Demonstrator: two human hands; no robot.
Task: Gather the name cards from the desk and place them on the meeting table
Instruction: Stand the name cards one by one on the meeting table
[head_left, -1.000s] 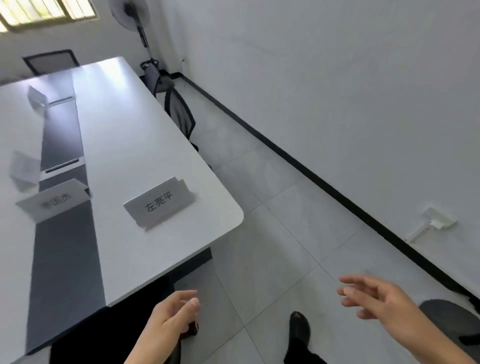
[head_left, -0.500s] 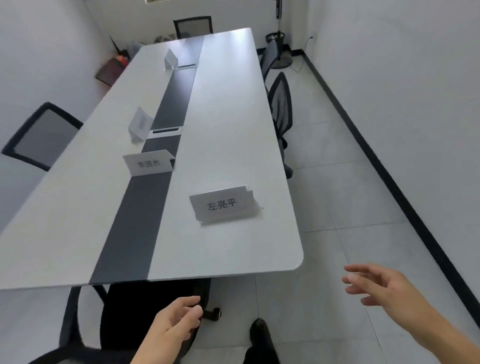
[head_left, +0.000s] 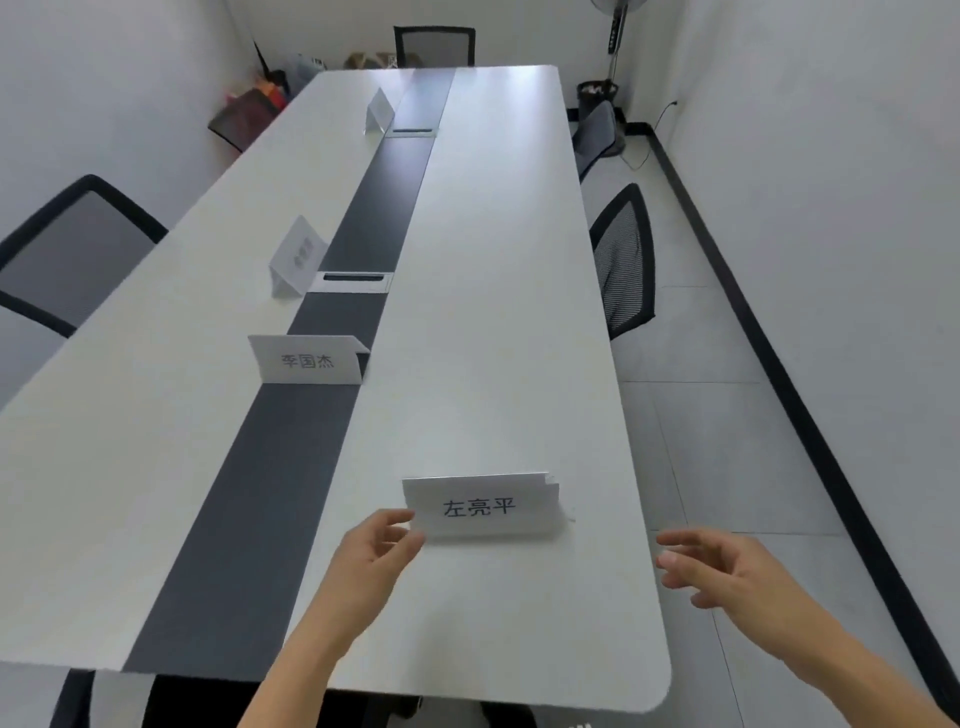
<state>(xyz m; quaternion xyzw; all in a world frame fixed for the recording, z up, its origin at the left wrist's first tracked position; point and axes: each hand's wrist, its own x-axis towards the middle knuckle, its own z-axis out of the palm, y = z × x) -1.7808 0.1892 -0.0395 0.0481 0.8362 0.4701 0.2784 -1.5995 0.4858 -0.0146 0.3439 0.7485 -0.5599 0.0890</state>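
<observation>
Looking down at the long white tabletop (head_left: 493, 312), I see four folded name cards on it. The nearest name card (head_left: 480, 506) stands upright on the right white half, close to the near edge, with black characters facing me. My left hand (head_left: 371, 558) is at its left end; the thumb and fingers (head_left: 395, 519) are spread a little and seem to touch the card's lower left corner, but I cannot tell if they really pinch it. My right hand (head_left: 727, 574) hovers over the right edge of the tabletop, well apart from the card, fingers loose and spread, holding nothing.

The second name card (head_left: 309, 359) stands further away, partly on the dark centre strip (head_left: 270, 493). The third name card (head_left: 297, 258) is beyond it on the left white half, just beside a cable slot (head_left: 356, 278). The fourth name card (head_left: 379, 111) stands near the far end. Mesh chairs (head_left: 626, 260) are along the sides.
</observation>
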